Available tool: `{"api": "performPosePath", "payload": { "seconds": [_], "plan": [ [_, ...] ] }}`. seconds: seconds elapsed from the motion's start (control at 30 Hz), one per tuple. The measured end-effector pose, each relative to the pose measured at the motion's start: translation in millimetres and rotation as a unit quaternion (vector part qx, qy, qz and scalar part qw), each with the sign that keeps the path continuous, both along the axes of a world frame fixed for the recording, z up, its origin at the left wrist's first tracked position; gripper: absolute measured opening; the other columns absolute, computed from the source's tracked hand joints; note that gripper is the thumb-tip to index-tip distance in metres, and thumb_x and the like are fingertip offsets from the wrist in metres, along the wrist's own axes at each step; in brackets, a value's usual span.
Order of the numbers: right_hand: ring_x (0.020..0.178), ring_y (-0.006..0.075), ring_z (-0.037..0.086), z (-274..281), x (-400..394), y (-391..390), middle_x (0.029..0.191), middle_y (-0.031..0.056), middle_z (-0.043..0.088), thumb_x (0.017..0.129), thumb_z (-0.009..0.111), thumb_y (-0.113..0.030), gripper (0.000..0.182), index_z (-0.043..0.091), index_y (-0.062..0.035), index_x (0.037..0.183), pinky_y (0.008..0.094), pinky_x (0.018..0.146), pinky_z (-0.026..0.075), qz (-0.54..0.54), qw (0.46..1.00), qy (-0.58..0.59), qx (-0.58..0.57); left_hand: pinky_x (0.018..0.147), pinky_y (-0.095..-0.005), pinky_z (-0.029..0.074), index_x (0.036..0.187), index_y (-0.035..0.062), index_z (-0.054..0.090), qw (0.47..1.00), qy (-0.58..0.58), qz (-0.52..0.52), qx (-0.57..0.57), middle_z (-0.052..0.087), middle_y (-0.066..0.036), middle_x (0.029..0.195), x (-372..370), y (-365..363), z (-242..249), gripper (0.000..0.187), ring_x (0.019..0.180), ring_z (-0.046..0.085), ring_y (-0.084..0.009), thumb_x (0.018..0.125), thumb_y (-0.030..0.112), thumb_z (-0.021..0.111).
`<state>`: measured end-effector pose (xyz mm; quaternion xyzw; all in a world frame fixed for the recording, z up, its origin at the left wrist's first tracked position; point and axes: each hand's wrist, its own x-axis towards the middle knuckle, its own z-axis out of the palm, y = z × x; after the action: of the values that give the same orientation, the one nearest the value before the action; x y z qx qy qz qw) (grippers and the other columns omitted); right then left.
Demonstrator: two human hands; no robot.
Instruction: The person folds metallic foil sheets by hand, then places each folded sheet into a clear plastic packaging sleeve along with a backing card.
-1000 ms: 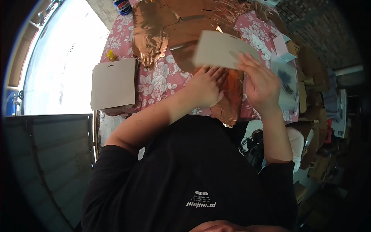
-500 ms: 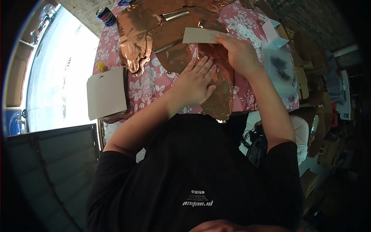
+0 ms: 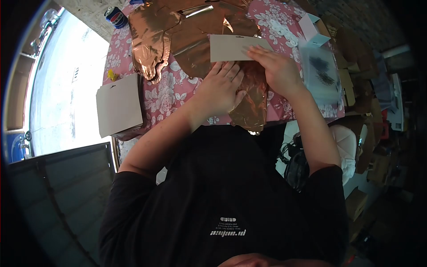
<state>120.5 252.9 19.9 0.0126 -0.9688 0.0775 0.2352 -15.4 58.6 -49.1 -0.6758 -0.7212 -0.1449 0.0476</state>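
Observation:
A flat, shiny copper-coloured foil piece [image 3: 250,116], which looks like an uninflated foil balloon, runs to the table's near edge. My left hand [image 3: 220,86] lies palm down on it, fingers stretched out and fingertips at the lower edge of a beige cardboard sheet [image 3: 229,46]. My right hand [image 3: 282,73] has hold of that sheet at its right end, fingers over its face and thumb out of sight. The sheet has a small slot near its top edge. More copper foil [image 3: 189,42] spreads beyond the sheet and hides part of the cloth.
A stack of beige cardboard [image 3: 120,106] sits at the table's left edge, with a small yellow item [image 3: 112,74] behind it. The floral tablecloth [image 3: 162,91] also bears a Pepsi can [image 3: 116,18], a white box [image 3: 314,30] and clear plastic packaging [image 3: 321,75].
The cardboard sheet has come down towards me and shows more of its face. It now covers foil near my left fingertips. My right hand moved with it; my left hand stayed nearly still.

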Motion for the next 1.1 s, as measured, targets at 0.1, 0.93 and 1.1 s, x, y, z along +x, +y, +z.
{"api": "performPosePath", "payload": {
  "seconds": [0.1, 0.93, 1.1],
  "plan": [
    [0.130, 0.0278, 0.070, 2, 3, 1, 0.136, 0.0103, 0.074, 0.091, 0.058, 0.006, 0.045, 0.075, -0.0069, 0.131, 0.0407, 0.105, 0.059, -0.019, 0.999, 0.021, -0.014, 0.131, -0.0518, 0.023, 0.146, -0.0045, 0.060, 0.999, 0.019, -0.005, 0.029, 0.056, -0.022, 0.155, 1, 0, -3, 0.065, 0.154, 0.043, -0.0356, 0.104, 0.045, 0.056],
    [0.133, 0.0255, 0.068, -33, 26, 6, 0.135, 0.0094, 0.075, 0.093, 0.072, -0.005, 0.036, 0.077, -0.0089, 0.129, 0.0401, 0.109, 0.057, 0.018, 0.988, -0.115, -0.098, 0.100, -0.0456, 0.057, 0.119, 0.0033, 0.075, 0.966, -0.151, -0.035, 0.206, 0.072, -0.014, 0.132, -2, -51, 46, 0.025, 0.116, 0.071, -0.0350, 0.096, 0.010, 0.069],
    [0.132, 0.0281, 0.068, -24, 25, -6, 0.133, 0.0111, 0.075, 0.094, 0.072, -0.005, 0.034, 0.077, -0.0077, 0.127, 0.0420, 0.109, 0.056, -0.016, 0.988, -0.104, -0.110, 0.112, -0.0476, 0.051, 0.125, 0.0055, 0.075, 0.984, -0.123, -0.032, 0.123, 0.069, -0.015, 0.140, -45, -7, 54, 0.031, 0.130, 0.064, -0.0364, 0.094, 0.008, 0.069]
  ]
}}
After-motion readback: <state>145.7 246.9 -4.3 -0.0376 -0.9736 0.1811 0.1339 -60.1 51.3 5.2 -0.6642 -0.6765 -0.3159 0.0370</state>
